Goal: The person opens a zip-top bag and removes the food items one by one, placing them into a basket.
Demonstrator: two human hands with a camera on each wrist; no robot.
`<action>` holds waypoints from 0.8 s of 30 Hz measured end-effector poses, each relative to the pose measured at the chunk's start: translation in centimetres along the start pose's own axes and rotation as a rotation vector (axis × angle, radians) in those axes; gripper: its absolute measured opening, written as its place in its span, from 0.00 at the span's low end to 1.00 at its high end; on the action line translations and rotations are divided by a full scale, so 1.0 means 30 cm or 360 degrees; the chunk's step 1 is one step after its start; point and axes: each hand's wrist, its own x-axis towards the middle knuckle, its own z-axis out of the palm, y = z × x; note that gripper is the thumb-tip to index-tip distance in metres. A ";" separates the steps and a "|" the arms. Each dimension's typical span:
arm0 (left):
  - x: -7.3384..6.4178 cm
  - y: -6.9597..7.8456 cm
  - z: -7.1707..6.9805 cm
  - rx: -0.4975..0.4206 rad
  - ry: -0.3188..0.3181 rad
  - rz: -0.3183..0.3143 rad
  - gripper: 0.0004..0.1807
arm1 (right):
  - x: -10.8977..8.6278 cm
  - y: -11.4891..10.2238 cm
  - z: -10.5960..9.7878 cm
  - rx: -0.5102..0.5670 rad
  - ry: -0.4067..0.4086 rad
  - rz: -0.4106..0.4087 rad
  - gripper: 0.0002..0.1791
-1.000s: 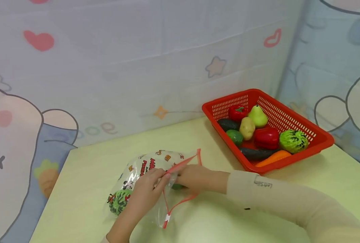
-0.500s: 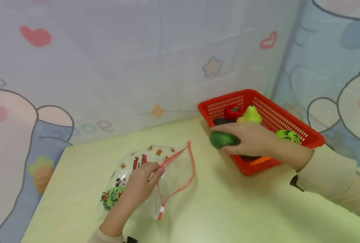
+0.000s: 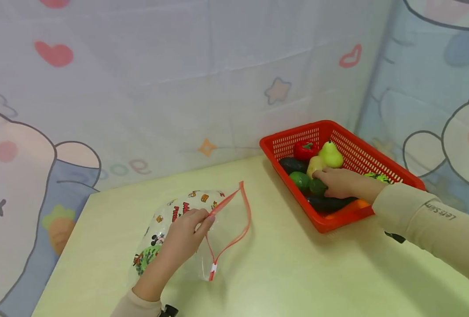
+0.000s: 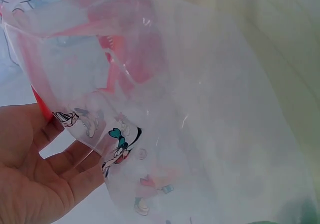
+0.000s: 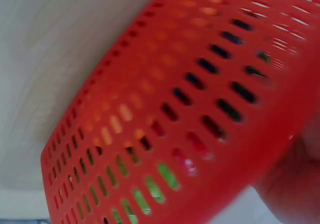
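My left hand (image 3: 187, 233) pinches the red-edged mouth of a clear printed zip bag (image 3: 228, 220), which lies on its side with its mouth gaping to the right. A green mottled round fruit or vegetable (image 3: 149, 255) shows through its near left end. In the left wrist view, the hand (image 4: 55, 169) is beside the bag's film (image 4: 200, 108). My right hand (image 3: 339, 182) is down in the red basket (image 3: 290, 187), with its fingers round a dark green oval fruit (image 3: 318, 188); its far side is hidden. The right wrist view shows mainly the basket's slotted wall (image 5: 150, 114).
Around the right hand in the basket lie a red pepper (image 3: 305, 150), a pear (image 3: 331, 155), a potato (image 3: 316, 165), a green fruit (image 3: 299, 180), dark eggplant-like pieces (image 3: 329, 204) and a carrot (image 3: 349, 208). A printed cloth (image 3: 159, 88) hangs behind the table (image 3: 282, 273).
My right hand has come out of the bag with the dark green oval fruit, moved right and lowered it into the basket. The left hand keeps its grip on the bag's edge.
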 end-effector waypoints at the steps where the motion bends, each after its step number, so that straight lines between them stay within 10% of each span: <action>1: -0.002 -0.001 0.003 0.0002 0.0002 0.0000 0.10 | 0.004 -0.003 0.014 -0.0027 -0.0020 -0.0004 0.26; 16: -0.020 -0.012 0.012 0.0011 0.0018 0.0002 0.09 | 0.013 -0.011 0.043 0.0076 -0.0060 0.0068 0.33; 24: -0.017 -0.011 0.014 0.0008 0.0006 0.0006 0.09 | -0.089 -0.119 -0.027 0.0251 0.0217 -0.0186 0.30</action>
